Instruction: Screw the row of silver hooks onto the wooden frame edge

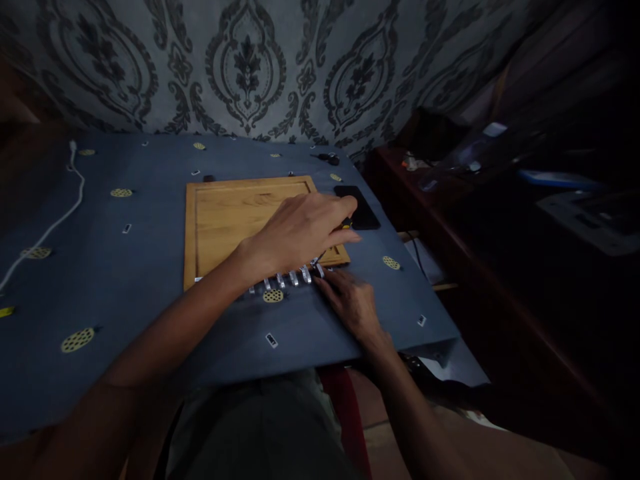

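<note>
My left hand (pixel 305 223) reaches across the wooden board (pixel 230 207) with its fingers closed around a small screwdriver (pixel 346 224). Yellow and black show on its handle, and its thin shaft slants down toward the board's front edge. My right hand (pixel 353 300) lies at that edge, thumb and fingers pinching a small silver metal clip (pixel 319 270) beneath the screwdriver's tip. Several similar metal clips (pixel 293 279) stand in a row to the left along the front of the board, partly behind my left forearm. Dim light hides how they are fixed.
A black phone (pixel 367 215) lies right of the board on the blue patterned tablecloth (pixel 150 267). Dark scissors (pixel 327 159) rest near the back edge. A white cable (pixel 60 220) runs along the left. A dark red table (pixel 440 200) with a plastic bottle (pixel 465 157) stands at the right.
</note>
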